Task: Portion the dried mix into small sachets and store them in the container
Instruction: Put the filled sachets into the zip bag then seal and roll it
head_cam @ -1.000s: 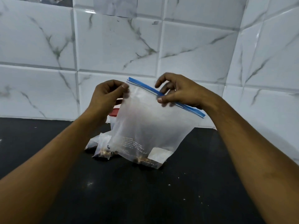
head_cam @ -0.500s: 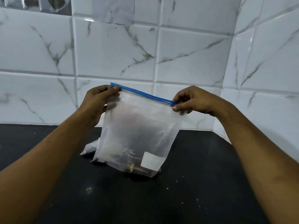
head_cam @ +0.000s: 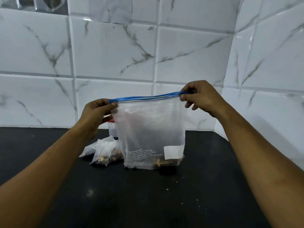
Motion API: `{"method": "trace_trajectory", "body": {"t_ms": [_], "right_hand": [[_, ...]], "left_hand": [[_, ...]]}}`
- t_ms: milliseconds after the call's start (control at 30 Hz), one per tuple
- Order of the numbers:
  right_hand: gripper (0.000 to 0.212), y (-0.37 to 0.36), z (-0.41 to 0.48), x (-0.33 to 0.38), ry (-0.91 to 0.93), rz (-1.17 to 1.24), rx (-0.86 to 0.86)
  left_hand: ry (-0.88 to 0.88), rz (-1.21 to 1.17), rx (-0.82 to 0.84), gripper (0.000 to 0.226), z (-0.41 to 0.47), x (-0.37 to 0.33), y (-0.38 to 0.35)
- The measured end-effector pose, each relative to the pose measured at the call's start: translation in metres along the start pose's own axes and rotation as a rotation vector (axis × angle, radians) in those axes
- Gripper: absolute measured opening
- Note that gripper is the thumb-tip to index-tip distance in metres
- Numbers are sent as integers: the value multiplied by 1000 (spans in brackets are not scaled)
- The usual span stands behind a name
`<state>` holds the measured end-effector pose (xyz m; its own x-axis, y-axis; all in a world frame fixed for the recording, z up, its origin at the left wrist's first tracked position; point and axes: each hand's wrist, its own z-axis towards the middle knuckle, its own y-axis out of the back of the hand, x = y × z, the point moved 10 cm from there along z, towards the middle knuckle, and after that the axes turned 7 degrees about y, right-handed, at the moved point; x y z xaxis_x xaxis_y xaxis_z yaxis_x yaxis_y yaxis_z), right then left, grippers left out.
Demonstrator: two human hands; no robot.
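Note:
A clear zip bag (head_cam: pixel 151 129) with a blue seal strip stands upright on the black counter (head_cam: pixel 148 198), a little brown dried mix at its bottom. My left hand (head_cam: pixel 97 112) pinches the left end of the blue strip. My right hand (head_cam: pixel 199 97) pinches the right end, holding the strip stretched level. Small white sachets (head_cam: pixel 103 150) with brown mix inside lie on the counter to the bag's left. Behind the bag stands a clear container with a red lid (head_cam: pixel 111 123), mostly hidden.
White marble-patterned wall tiles (head_cam: pixel 115 55) rise behind the counter and on the right side. Small crumbs (head_cam: pixel 167 189) are scattered on the dark counter in front of the bag.
My right hand has slid along the blue strip from its middle to its right end. The strip, tilted before, is now level and the bag stands straighter.

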<state>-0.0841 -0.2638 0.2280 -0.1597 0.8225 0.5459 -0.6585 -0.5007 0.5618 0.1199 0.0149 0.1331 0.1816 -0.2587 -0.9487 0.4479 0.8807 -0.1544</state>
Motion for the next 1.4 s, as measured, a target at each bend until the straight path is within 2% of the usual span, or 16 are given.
{"method": "trace_trajectory", "body": {"t_ms": [100,233,333,467,567,633,733,900,1033,1133,1300,1400], "right_hand": [[9,-1,-6,-9,-25,96,-25],[16,-4,-11,-20,-71,101,29],[16,0,-14,-18,-50,123,37],[13,3,-22,-14,-19,186,71],[16,0,-28,-8,7,201,144],[18,-2,-33,-2,26,176,199],[11,-3,-37,8,71,93,249],[14,-14,-51,27,108,-26,350],[5,-20,-68,35,119,-124,347],[8,-25,-88,30,80,-99,403],[13,-59,-142,15,-33,-82,651],[17,-82,-174,2,-101,-137,802]], "left_hand": [[-40,14,3,9,0,-5,1],[-84,126,87,28,-1,-14,-13],[-117,193,111,20,-6,-22,-23],[-135,256,161,26,-15,-30,-33],[-170,362,206,21,-22,-36,-41],[-194,436,239,18,-27,-40,-47],[-234,522,260,7,-35,-49,-54],[-394,860,240,18,-58,-66,-71],[-459,989,249,7,-82,-70,-84],[-394,1024,343,8,-102,-59,-84],[-170,1095,733,18,-151,5,-94],[-3,1108,863,12,-177,47,-94]]}}
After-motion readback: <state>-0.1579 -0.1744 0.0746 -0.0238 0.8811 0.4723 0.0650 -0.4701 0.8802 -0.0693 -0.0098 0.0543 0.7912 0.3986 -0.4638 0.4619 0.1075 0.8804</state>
